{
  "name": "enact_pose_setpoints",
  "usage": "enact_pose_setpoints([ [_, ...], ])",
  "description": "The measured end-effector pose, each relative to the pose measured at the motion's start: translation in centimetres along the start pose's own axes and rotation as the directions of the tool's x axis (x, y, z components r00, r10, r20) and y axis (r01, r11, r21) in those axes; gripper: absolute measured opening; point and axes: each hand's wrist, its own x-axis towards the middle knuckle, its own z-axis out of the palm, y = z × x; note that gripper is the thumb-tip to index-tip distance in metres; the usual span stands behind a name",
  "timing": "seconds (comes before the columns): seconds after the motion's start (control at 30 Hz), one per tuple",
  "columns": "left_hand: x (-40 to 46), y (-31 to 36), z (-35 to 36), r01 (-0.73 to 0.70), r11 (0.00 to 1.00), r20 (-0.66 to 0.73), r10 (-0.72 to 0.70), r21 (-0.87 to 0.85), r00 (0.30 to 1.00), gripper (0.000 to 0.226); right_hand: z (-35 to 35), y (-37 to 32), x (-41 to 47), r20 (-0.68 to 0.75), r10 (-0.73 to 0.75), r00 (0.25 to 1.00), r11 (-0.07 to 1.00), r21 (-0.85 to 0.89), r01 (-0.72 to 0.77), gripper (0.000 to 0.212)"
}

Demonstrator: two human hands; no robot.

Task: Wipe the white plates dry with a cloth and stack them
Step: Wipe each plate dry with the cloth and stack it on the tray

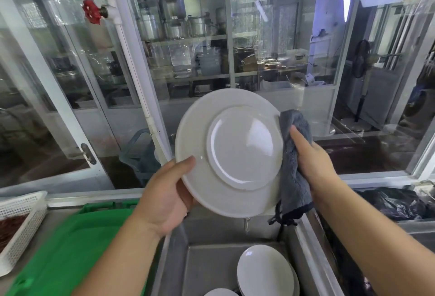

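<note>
Plate, round white glazed ceramic w/ a wide rim, is held up in the air above the steel sink, underside w/ foot ring facing the camera, tilted nearly upright. Prob. rigid, fairly heavy for its size, chips or breaks if dropped; the glaze shines and looks slick, esp. if wet, so best taken at the rim w/ thumb on one face and fingers behind, not by the flat middle. Left hand does just that at the lower-left rim, thumb on the underside. Right hand grips a grey fluffy cloth, soft and limp, bunched vs. the right rim, tail hanging. More white plates stand in the sink below, apparently not yet wiped. Green plastic crate sits left of the sink, white mesh basket beyond it.
</note>
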Motion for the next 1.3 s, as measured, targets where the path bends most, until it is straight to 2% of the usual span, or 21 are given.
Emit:
enact_pose_setpoints([
  [0.07,0.1,0.8,-0.3,0.082,0.993,0.041,-0.086,0.083,0.995,0.027,-0.3,-0.6,0.1,0.039,-0.017,0.999,0.998,-0.058,0.020,0.033],
  [0.13,0.2,0.6,-0.4,0.116,0.985,0.041,-0.122,0.130,0.992,0.039,-0.3,-1.1,0.2,0.072,-0.020,0.997,0.994,-0.106,0.028,0.037],
  [0.3,0.0,-0.8,0.0,0.032,0.992,-0.045,-0.027,0.125,0.999,0.029,0.2,-1.8,0.0,0.037,-0.011,0.999,0.979,-0.203,0.019,0.038],
  [0.47,-0.7,-1.5,1.4,-0.016,0.988,-0.056,0.025,0.153,0.998,0.023,0.9,-0.8,-0.4,-0.030,0.001,1.000,0.982,-0.190,-0.007,0.049],
  [0.57,-0.9,-1.9,1.9,-0.022,0.992,-0.093,0.034,0.121,0.995,0.023,1.0,-0.3,-1.1,-0.044,-0.016,0.999,0.976,-0.216,0.006,0.045],
  [0.73,-0.9,-2.6,2.1,-0.033,0.999,-0.149,0.038,0.035,0.988,0.031,1.7,1.2,-3.8,-0.070,-0.052,0.996,0.955,-0.295,0.029,0.066],
  [0.77,-0.9,-2.9,2.3,-0.041,0.999,-0.173,0.045,0.022,0.984,0.033,1.9,1.7,-4.5,-0.062,-0.078,0.995,0.954,-0.295,0.057,0.063],
  [0.83,-0.6,-3.3,2.6,-0.062,0.998,-0.227,0.059,-0.007,0.972,0.040,2.6,2.7,-6.3,-0.029,-0.193,0.981,0.940,-0.293,0.176,0.039],
  [0.87,-0.4,-3.6,2.8,-0.074,0.997,-0.245,0.067,-0.021,0.967,0.044,3.1,3.1,-7.2,0.005,-0.254,0.967,0.916,-0.321,0.242,0.027],
  [0.9,-0.2,-3.8,3.0,-0.088,0.996,-0.253,0.076,-0.033,0.964,0.048,3.5,3.6,-8.3,0.044,-0.321,0.946,0.880,-0.355,0.315,0.028],
  [0.97,0.1,-4.3,3.3,-0.116,0.991,-0.253,0.096,-0.063,0.963,0.051,4.4,5.1,-10.2,0.138,-0.445,0.885,0.785,-0.414,0.460,0.041],
  [1.0,0.3,-4.5,3.4,-0.128,0.988,-0.247,0.104,-0.084,0.963,0.050,4.8,5.8,-10.9,0.197,-0.459,0.866,0.736,-0.462,0.495,0.054],
  [1.07,0.4,-5.0,3.5,-0.153,0.980,-0.192,0.127,-0.129,0.973,0.043,5.5,6.5,-11.8,0.309,-0.461,0.832,0.561,-0.625,0.543,0.072],
  [1.13,0.3,-5.3,3.3,-0.170,0.976,-0.135,0.151,-0.140,0.979,0.034,5.8,5.9,-11.6,0.437,-0.471,0.766,0.402,-0.667,0.627,0.069],
  [1.2,0.2,-5.5,3.1,-0.184,0.977,-0.146,0.168,-0.109,0.975,0.033,5.9,4.1,-10.9,0.520,-0.442,0.731,0.358,-0.645,0.675,0.067],
  [1.3,0.2,-5.4,3.0,-0.196,0.977,-0.185,0.177,-0.085,0.967,0.032,6.1,0.8,-8.8,0.629,-0.339,0.700,0.383,-0.587,0.713,0.056],
])
